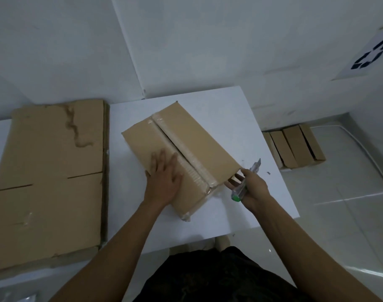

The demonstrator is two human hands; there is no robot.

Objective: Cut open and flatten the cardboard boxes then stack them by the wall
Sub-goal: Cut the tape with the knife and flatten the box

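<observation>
Slitting tape on brown cardboard box.
Left hand flat, open, steadying; right hand gripping clear green-capped utility knife (blade away from fingers).

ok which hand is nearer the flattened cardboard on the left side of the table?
Left. The left hand lies flat on the taped box, just right of the flattened cardboard. The right hand, holding the utility knife, is beyond the box's far side.

White table bearing box, flattened cardboard
</observation>
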